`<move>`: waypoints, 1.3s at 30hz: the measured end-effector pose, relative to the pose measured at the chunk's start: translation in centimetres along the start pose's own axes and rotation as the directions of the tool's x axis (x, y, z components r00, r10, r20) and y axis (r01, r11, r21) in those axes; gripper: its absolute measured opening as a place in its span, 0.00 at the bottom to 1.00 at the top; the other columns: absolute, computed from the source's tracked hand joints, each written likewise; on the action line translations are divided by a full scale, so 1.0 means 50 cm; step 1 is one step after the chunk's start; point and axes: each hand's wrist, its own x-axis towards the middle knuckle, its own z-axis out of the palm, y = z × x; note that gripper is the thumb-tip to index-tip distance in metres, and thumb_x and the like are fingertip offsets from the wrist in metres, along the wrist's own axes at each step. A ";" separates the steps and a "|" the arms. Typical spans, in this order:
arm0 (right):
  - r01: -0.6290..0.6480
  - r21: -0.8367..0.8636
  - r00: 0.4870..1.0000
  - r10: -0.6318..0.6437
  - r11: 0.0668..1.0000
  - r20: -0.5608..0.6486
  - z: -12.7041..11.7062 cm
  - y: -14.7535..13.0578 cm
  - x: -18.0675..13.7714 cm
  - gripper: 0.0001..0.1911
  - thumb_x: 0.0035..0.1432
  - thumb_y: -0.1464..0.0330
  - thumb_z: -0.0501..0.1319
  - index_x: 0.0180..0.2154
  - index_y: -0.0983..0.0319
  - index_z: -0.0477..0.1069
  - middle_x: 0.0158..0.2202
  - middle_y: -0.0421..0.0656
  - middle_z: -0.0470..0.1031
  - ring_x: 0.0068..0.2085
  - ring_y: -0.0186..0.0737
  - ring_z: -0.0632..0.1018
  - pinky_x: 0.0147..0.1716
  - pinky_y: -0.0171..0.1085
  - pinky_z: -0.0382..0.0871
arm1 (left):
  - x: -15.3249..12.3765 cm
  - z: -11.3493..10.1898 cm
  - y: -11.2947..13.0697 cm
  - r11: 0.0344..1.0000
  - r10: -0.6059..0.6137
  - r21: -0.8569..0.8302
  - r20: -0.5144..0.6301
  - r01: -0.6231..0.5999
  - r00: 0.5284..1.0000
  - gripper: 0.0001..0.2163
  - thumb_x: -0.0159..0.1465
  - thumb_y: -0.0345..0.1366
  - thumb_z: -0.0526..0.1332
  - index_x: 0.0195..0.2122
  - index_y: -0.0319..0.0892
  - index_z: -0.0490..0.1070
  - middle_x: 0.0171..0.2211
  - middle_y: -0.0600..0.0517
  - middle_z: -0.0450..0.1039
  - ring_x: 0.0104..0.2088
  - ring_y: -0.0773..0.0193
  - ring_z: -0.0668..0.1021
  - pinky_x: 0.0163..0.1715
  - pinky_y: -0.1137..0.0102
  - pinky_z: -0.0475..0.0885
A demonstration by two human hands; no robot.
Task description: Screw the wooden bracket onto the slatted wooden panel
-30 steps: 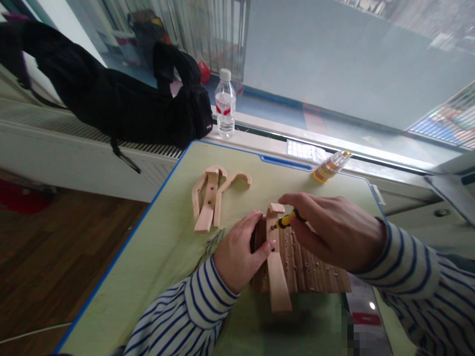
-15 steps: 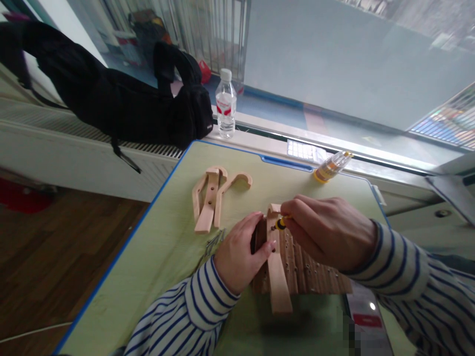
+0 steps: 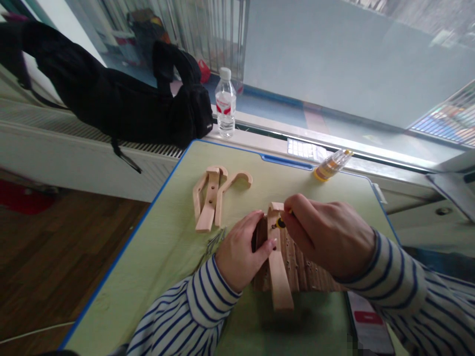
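My right hand [image 3: 326,232] is closed around a small yellow-and-black screwdriver [image 3: 281,223], most of its handle hidden in my fingers. Its tip meets a screw at the upper hole of a pale wooden hook [image 3: 281,282]. This hook lies across a brown ridged wooden board [image 3: 299,269] dotted with small holes. With the thumb on the hook near its lower hole, my left hand [image 3: 239,249] grips hook and board from the left, fingers over the board's far edge. Several loose screws [image 3: 215,242] lie beside my left wrist.
More pale wooden hooks [image 3: 210,207] lie on the light green table [image 3: 148,277] at the upper left. A small tilted bottle [image 3: 332,165] is at the back edge, with a water bottle [image 3: 225,106] on the sill. A phone [image 3: 367,319] lies at the lower right, a black bag [image 3: 141,104] at left.
My right hand has turned slightly and shifted a little to the right around the screwdriver, whose tip stays at the upper hole. My left hand keeps its hold on the hook and board.
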 end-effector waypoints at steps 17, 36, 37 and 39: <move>0.116 0.211 0.955 -0.167 0.971 0.244 -0.042 0.035 0.015 0.15 0.62 0.63 0.44 0.46 0.64 0.57 0.23 0.39 0.69 0.20 0.31 0.64 0.22 0.34 0.50 | -0.005 0.001 -0.001 1.000 -0.001 0.017 -0.010 0.001 1.000 0.23 0.58 0.39 0.58 0.54 0.36 0.60 0.54 0.42 0.64 0.55 0.56 0.67 0.56 0.60 0.62; 0.205 0.197 0.952 -0.242 0.959 0.187 -0.030 0.044 0.017 0.15 0.63 0.62 0.44 0.42 0.63 0.62 0.32 0.43 0.70 0.26 0.31 0.66 0.25 0.34 0.54 | -0.004 0.004 -0.002 1.000 0.016 0.000 -0.007 -0.016 1.000 0.21 0.59 0.38 0.58 0.53 0.38 0.60 0.54 0.42 0.64 0.55 0.55 0.67 0.55 0.58 0.63; 0.200 0.194 0.955 -0.235 0.960 0.179 -0.028 0.043 0.015 0.14 0.63 0.62 0.44 0.41 0.63 0.62 0.31 0.43 0.70 0.25 0.31 0.66 0.24 0.34 0.54 | -0.003 0.004 -0.002 1.000 0.016 0.000 -0.004 -0.016 1.000 0.21 0.59 0.38 0.58 0.53 0.38 0.60 0.54 0.42 0.64 0.55 0.55 0.67 0.55 0.58 0.63; 0.190 0.186 0.963 -0.220 0.964 0.154 -0.025 0.040 0.010 0.14 0.63 0.62 0.44 0.41 0.64 0.62 0.31 0.43 0.70 0.25 0.31 0.66 0.23 0.34 0.53 | -0.002 0.003 -0.001 1.000 0.016 0.002 -0.003 -0.016 1.000 0.22 0.59 0.38 0.58 0.53 0.38 0.60 0.54 0.42 0.64 0.55 0.55 0.67 0.55 0.57 0.63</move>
